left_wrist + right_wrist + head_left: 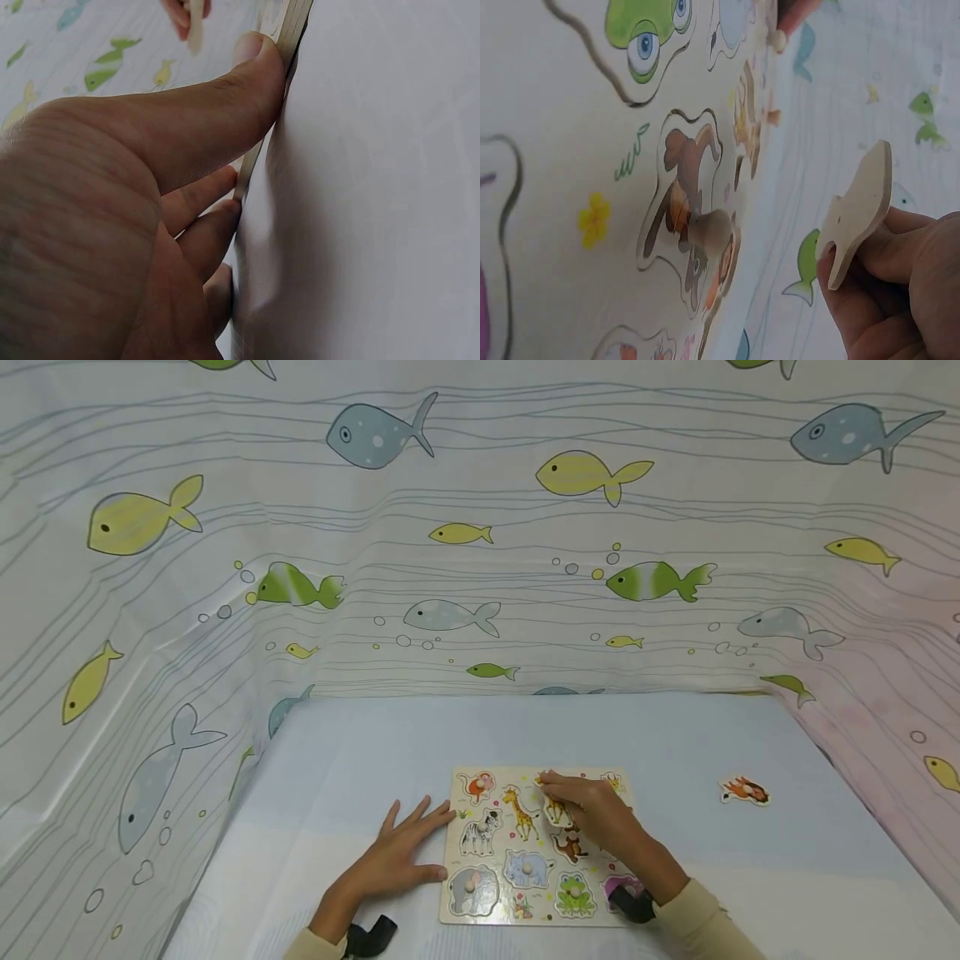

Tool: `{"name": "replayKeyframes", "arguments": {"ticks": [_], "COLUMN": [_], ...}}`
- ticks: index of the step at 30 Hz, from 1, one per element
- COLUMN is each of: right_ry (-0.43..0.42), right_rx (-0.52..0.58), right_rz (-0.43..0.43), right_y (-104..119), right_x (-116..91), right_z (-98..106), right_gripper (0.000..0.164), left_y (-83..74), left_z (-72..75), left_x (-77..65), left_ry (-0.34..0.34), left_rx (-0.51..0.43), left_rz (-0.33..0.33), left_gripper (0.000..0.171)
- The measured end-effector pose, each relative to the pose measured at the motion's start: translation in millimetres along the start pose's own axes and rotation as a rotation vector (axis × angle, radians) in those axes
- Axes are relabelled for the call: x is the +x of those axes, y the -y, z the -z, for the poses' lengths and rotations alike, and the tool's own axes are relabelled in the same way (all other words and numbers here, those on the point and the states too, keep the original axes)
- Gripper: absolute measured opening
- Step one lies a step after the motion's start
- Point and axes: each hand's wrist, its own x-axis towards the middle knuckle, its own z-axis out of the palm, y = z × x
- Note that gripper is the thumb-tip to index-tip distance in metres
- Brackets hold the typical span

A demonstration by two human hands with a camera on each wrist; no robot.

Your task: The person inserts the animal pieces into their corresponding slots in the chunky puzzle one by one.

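A wooden animal puzzle board (491, 852) lies on the white table. My right hand (592, 810) is above its upper right part and pinches a wooden puzzle piece (862, 210) with orange-yellow animal print, seemingly a giraffe. The right wrist view shows the plain wooden back of this piece, held off the board. Below that hand is a kangaroo piece (682, 199) with a round knob, in its slot. My left hand (401, 852) touches the board's left edge with thumb and fingertips, fingers spread and fairly straight; the left wrist view shows the thumb (247, 82) against the edge.
An orange-brown animal piece (746, 791) lies on the table to the right of the board. On the board are a giraffe (521, 814), a zebra (480, 833), an elephant (472, 892) and a frog (576, 895). A fish-print curtain (480, 568) surrounds the table.
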Motion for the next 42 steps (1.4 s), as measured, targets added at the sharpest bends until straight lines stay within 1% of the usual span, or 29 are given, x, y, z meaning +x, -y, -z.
{"name": "replayKeyframes", "arguments": {"ticks": [4,9,13,19,24,28,36,39,42], "right_ry": [0.071,0.145,0.185,0.233,0.265,0.276,0.272,0.266,0.261], "right_rx": [0.034,0.064,0.073,0.043,0.046,0.039,0.028,0.042,0.069], "right_rz": [0.024,0.020,0.021,0.063,0.049,0.047,0.054,0.050,0.027], "right_y": [5.2,8.4,7.7,6.4,6.4,5.5,4.6,4.1,3.0], "right_x": [7.5,15.7,19.6,22.3,22.9,22.9,22.3,22.0,21.3], "right_z": [-7.7,-16.6,-25.2,-32.2,-35.4,-39.4,-41.8,-43.1,-45.0], "right_gripper": [0.030,0.028,0.027,0.027,0.025,0.023,0.022,0.022,0.024], "left_y": [-0.2,-0.8,0.6,1.6,2.4,2.9,2.6,1.8,1.5], "left_z": [0.2,1.0,0.1,-0.2,-1.0,-1.5,-1.7,-1.2,-0.9], "left_x": [-0.4,-0.9,-0.7,0.0,0.4,0.6,0.1,-0.3,-0.8], "left_ry": [-0.004,-0.003,0.000,0.001,0.001,0.001,-0.003,-0.005,-0.005], "left_rx": [-0.001,-0.003,0.003,0.003,0.007,0.011,0.021,0.020,0.019], "left_rz": [0.000,0.003,0.006,0.002,-0.004,-0.007,-0.008,-0.008,-0.011], "left_gripper": [0.084,0.084,0.084,0.085,0.085,0.084,0.084,0.084,0.084]}}
